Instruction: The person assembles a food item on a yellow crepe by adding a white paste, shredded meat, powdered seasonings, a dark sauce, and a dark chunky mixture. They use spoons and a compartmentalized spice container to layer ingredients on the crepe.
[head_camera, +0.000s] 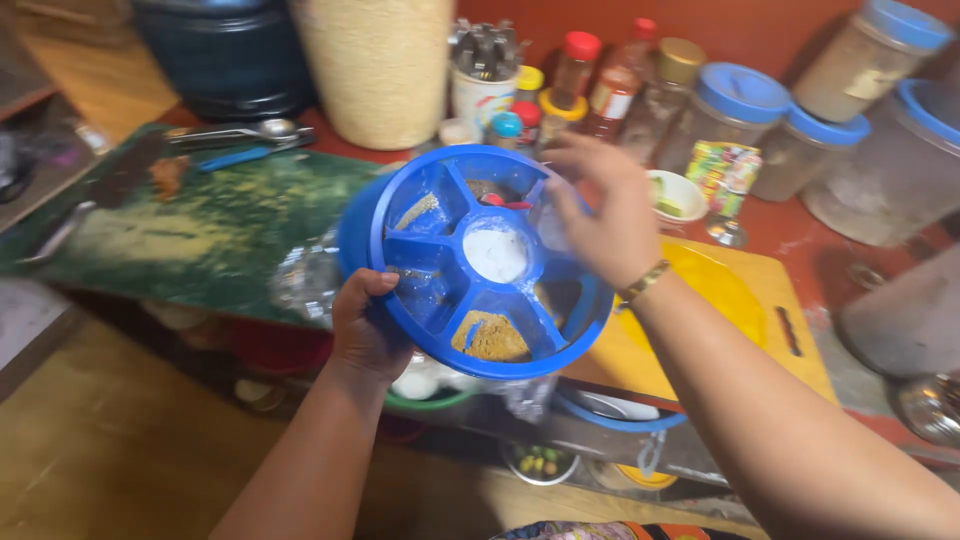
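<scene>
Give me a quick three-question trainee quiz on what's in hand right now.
1. True or false: the left hand grips the rim of the blue spice box.
2. What fills the box's round centre cup? A) white powder B) green leaves C) nothing
3. Which hand reaches over the box's far side, near the small red spoon?

Key:
1. True.
2. A, white powder.
3. The right hand, which wears a gold bracelet.

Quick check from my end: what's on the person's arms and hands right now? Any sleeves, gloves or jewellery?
Both forearms are bare: no sleeves and no gloves in view. The right hand has a gold-coloured bracelet of small links around its wrist. The left hand shows nothing worn on wrist or fingers.
</scene>
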